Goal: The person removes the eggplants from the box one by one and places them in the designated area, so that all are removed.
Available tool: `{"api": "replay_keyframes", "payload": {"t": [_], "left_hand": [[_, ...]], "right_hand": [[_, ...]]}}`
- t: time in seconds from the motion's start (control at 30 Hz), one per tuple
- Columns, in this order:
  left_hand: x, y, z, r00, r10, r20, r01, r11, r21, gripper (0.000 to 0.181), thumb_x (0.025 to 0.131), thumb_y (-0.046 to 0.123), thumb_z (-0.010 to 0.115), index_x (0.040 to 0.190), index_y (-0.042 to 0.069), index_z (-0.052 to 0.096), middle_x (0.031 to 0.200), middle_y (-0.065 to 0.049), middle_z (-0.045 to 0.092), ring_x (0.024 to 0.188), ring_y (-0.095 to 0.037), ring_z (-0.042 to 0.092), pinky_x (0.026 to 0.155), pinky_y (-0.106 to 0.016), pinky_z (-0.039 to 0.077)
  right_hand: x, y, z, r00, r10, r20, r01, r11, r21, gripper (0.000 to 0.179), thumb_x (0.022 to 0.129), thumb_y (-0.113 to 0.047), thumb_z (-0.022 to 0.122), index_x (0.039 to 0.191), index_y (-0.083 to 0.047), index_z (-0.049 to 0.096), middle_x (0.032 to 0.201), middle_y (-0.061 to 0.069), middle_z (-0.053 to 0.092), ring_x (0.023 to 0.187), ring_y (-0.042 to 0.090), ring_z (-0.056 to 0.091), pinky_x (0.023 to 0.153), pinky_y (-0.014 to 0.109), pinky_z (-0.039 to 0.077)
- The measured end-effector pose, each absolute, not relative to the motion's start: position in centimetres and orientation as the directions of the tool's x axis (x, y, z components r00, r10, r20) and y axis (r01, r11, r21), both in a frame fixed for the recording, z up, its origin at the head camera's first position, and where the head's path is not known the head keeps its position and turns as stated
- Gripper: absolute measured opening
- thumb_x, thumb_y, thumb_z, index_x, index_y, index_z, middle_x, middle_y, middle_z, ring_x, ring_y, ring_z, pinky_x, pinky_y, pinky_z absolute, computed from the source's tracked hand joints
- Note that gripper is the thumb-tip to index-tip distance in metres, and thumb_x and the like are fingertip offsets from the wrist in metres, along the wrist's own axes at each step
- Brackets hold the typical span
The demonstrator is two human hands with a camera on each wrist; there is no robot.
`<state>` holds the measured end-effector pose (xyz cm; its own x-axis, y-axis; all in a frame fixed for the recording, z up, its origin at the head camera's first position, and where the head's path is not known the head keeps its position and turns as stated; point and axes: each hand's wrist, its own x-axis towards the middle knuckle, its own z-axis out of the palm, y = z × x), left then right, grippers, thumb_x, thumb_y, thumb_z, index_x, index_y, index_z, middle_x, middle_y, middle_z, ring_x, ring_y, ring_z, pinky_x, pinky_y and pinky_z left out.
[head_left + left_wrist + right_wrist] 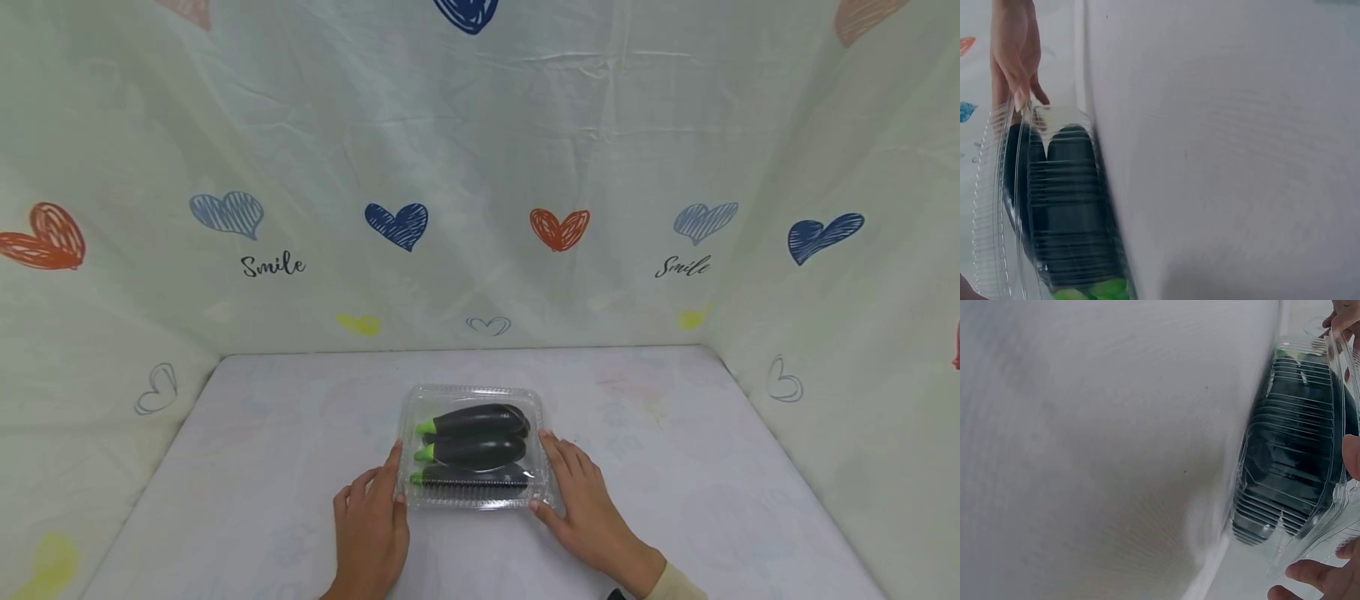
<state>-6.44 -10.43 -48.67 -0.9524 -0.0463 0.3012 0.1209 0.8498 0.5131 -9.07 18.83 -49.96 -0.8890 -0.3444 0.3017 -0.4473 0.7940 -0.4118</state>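
Closest to the head camera, at the lower edge, is your cream cloth sleeve (pixel 678 583), and just past its cuff your bare right hand (pixel 588 508); your bare left hand (pixel 369 529) reaches in opposite. Between them, on the white cloth-covered tabletop (pixel 637 433), is the clear, ribbed plastic box (pixel 480 502) of glossy black, green-capped aubergines (pixel 480 452). You cannot tell whether the box's base is pressing its full weight on the cloth, or whether its lid is fully snapped down.

What the handling seems to turn on is that the box lies directly between your hands, its longer side running left to right, in line with the aubergines. Their green ends face your left hand, their rounded black ends your right. Neither hand is clearly nearer: both touch the box, one at each end.

Each thumb lies at a near corner while the fingers reach forward along the side wall, so thumb and fingers hold the corner between them. Your right fingers are slightly spread, with the thumb well apart from them; on your left, the index finger is stretched along the box, and you cannot tell how firmly the others press.
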Motion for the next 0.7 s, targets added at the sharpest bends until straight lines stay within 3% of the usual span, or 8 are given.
{"api": "replay_keyframes", "payload": {"t": [0.47, 0.7], "left_hand": [[-6.68, -10.23, -48.7, -0.95, -0.068, 0.305, 0.105, 0.849, 0.518, 0.067, 0.089, -0.011, 0.064, 0.153, 0.001, 0.051, 0.12, -0.021, 0.074, 0.111, -0.044, 0.065, 0.095, -0.065, 0.041], [-6.65, -10.55, -48.98, -0.939, -0.126, 0.319, 0.089, 0.808, 0.583, 0.067, 0.084, -0.005, 0.078, 0.148, 0.006, 0.059, 0.114, -0.018, 0.076, 0.109, -0.042, 0.064, 0.093, -0.064, 0.044]], "right_hand": [[-9.23, 18.79, -50.14, -0.885, -0.348, 0.31, -0.455, 0.789, -0.414, 0.093, 0.093, -0.035, 0.077, 0.166, -0.008, 0.027, 0.154, 0.019, 0.047, 0.141, 0.044, 0.044, 0.109, 0.069, 0.042], [-9.62, 19.15, -50.07, -0.865, -0.381, 0.327, -0.494, 0.761, -0.42, 0.091, 0.094, -0.031, 0.077, 0.166, -0.007, 0.027, 0.156, 0.02, 0.045, 0.143, 0.044, 0.045, 0.109, 0.07, 0.044]]}}
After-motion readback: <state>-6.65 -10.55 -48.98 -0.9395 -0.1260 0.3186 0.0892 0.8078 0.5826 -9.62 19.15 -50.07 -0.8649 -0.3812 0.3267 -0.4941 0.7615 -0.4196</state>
